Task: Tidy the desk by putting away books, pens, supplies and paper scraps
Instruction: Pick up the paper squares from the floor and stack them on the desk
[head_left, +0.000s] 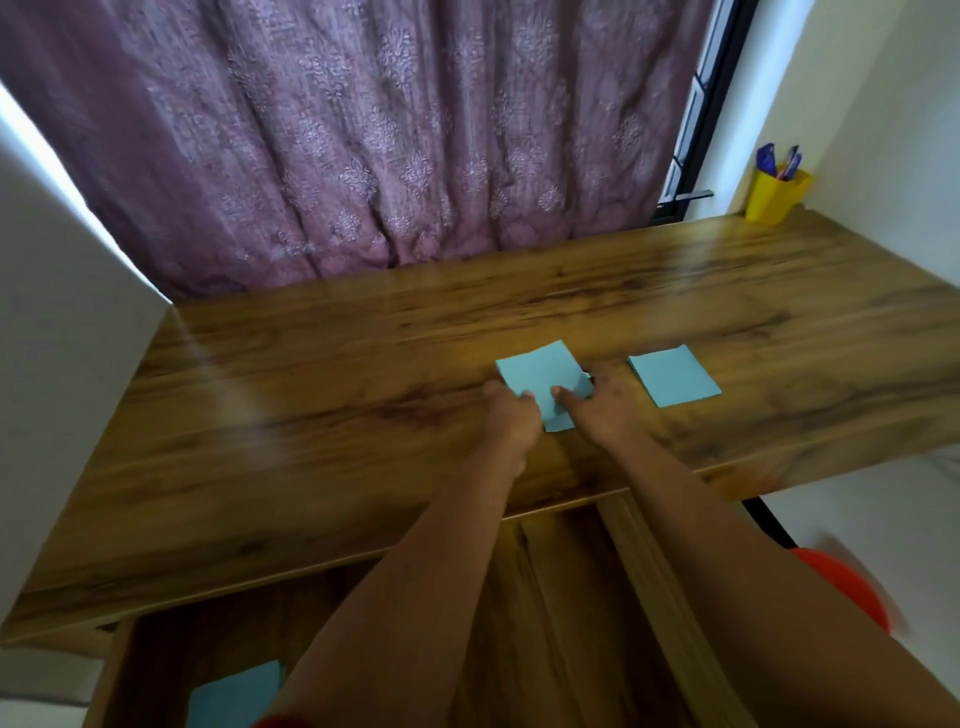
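Open drawer: nearest you, below the desk edge, the pulled-out wooden drawer (550, 613) shows its brown floor, with a light-blue sheet of paper (234, 696) lying in its near-left corner.
Red object: a blurred red-orange rounded thing (841, 587) sits low at your right, beside your right forearm; you cannot tell what it is.
Left hand: your left hand (511, 415) reaches over the desk with its fingers curled, pinching the left edge of the held stack.
Right hand: your right hand (602, 410) grips the same stack from the right, thumb on top and fingers curled round its edge.
Held stack: the small stack of light-blue square paper notes (543, 376) sits between your 2 hands, mid-desk, tilted slightly up at its far edge.
Second stack: 1 more light-blue square paper pad (672, 375) lies flat on the wood just right of your right hand, apart from it.
Desk: the brown wood-grain desktop (363, 415) stretches left and right.
Pen cup: a yellow plastic cup (775, 196) holding blue pens (779, 163) stands at the far-right corner.
Backdrop: a mauve patterned fabric curtain (389, 130) hangs behind the desk.
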